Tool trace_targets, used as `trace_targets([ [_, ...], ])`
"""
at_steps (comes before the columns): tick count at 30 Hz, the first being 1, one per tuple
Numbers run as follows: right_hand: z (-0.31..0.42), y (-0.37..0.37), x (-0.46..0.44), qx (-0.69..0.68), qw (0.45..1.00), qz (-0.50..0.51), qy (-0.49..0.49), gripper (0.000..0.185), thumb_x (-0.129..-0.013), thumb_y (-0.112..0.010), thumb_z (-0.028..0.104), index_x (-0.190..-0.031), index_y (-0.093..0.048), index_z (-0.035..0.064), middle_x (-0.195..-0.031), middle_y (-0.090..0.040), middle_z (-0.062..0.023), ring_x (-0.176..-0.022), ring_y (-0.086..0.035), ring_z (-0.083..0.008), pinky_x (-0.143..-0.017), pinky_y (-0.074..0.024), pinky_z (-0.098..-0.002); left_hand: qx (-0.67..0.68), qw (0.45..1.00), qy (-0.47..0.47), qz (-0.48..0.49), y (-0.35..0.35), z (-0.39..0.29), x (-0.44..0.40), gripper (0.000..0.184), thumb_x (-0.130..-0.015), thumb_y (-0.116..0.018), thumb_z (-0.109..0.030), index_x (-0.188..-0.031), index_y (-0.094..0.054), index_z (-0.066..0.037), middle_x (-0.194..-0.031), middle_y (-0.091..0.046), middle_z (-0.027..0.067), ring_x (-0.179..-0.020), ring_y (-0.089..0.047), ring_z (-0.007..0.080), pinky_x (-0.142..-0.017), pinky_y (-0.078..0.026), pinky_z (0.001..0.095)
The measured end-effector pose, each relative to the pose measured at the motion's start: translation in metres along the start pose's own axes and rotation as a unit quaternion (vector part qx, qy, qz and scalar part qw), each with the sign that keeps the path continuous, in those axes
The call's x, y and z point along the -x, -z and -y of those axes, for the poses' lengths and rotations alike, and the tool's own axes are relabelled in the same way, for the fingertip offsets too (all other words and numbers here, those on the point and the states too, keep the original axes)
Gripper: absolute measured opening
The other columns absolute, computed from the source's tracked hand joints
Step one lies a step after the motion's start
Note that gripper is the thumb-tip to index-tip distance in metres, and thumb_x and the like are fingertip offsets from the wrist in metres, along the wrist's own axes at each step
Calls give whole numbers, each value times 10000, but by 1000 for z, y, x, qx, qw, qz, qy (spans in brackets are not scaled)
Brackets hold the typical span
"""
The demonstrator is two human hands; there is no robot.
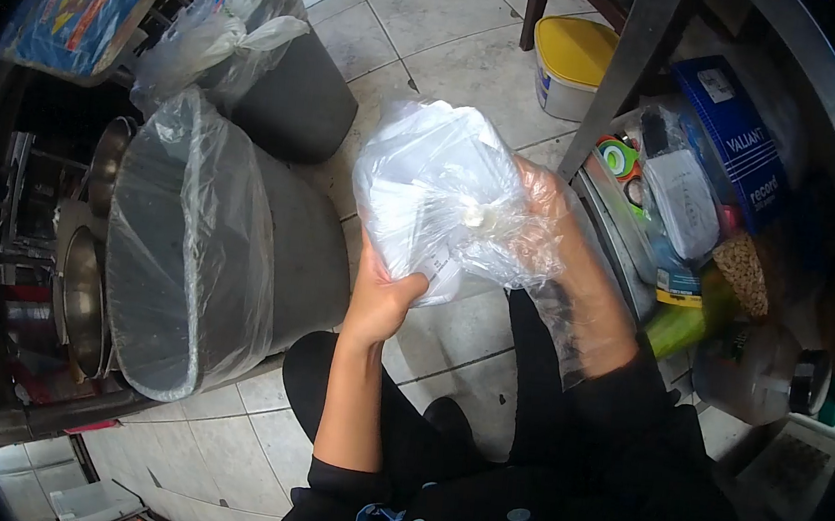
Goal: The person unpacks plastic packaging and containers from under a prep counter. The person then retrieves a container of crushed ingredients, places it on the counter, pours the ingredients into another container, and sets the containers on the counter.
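Between my two hands is a clear plastic bag [426, 176], bunched into a knot-like gather at its middle, with white, paper-like contents that I cannot name exactly. My left hand [384, 293] grips its lower left side, thumb lying over the front. On the right side, my right hand [546, 208] clasps the bag, partly covered by loose see-through plastic that trails down over the wrist and forearm. Some of the right fingers are hidden behind the bag. It is held up above the tiled floor [444, 349], in front of my knees.
To the left stand a large grey bin [307, 260] with a clear liner and a second grey bin [302, 99] behind it. Metal bowls [84, 299] sit on a shelf at far left. A yellow-lidded bucket [573, 54] and a cluttered shelf with a blue box [736, 140] are on the right.
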State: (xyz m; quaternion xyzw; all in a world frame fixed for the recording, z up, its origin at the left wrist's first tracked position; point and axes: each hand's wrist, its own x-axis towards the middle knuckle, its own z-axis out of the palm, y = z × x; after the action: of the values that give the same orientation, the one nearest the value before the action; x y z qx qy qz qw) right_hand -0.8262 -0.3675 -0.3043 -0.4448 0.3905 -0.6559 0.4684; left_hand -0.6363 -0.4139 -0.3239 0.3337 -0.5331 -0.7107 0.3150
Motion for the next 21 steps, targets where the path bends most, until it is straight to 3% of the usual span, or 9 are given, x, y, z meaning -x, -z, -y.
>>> trace_targets([
  [7,-14,8,-2,97,995,1,10,393,-759,-625,72,-1136,-543,-1,-950,-590,-17,-840,-531,-88,-770,-456,-247,42,999,0,-23,-7,2,-2,816,-596,-470,102,-1354,-201,-31,-1235,-419,110,-1155,-430,222,-991,-323,337],
  [9,-24,9,-3,-65,996,-31,-46,412,-758,-632,78,-1154,-540,15,-950,-593,-27,-849,-531,-92,-777,-457,-249,41,999,4,-20,-6,5,-3,810,-600,-474,101,-1351,-204,-34,-1237,-417,112,-1152,-433,223,-983,-334,340],
  [13,-35,17,-5,62,998,-15,-15,406,-790,-610,124,-1170,-531,6,-968,-598,-38,-857,-538,-102,-787,-459,-246,65,997,34,-35,-10,15,-6,760,-615,-484,106,-1326,-247,-20,-1226,-435,124,-1137,-451,229,-951,-376,346],
  [16,-53,30,-4,-79,993,-52,-69,459,-742,-663,17,-1176,-517,-11,-1066,-586,-37,-919,-550,-101,-829,-470,-262,106,988,72,-87,-37,21,-5,681,-638,-494,112,-1285,-312,7,-1192,-471,132,-1099,-486,240,-927,-399,345],
  [17,-40,30,-4,51,999,-6,-4,439,-737,-665,26,-1153,-531,-11,-1039,-601,-43,-902,-558,-111,-821,-470,-272,110,985,55,-124,-49,29,-2,582,-675,-491,116,-1236,-378,11,-1114,-528,109,-1024,-542,232,-855,-455,332],
  [18,-34,30,-4,180,981,41,61,420,-732,-668,34,-1131,-544,-12,-1011,-615,-50,-884,-565,-122,-814,-470,-283,115,983,71,-126,-54,42,0,573,-682,-510,106,-1232,-379,18,-1123,-523,114,-1027,-536,237,-885,-430,329],
  [21,-69,49,-5,135,989,51,21,389,-726,-673,62,-1092,-564,-13,-971,-631,-65,-867,-575,-142,-806,-467,-303,98,984,93,-116,-68,63,9,561,-708,-550,76,-1238,-373,22,-1140,-515,120,-1044,-522,239,-919,-402,323],
])
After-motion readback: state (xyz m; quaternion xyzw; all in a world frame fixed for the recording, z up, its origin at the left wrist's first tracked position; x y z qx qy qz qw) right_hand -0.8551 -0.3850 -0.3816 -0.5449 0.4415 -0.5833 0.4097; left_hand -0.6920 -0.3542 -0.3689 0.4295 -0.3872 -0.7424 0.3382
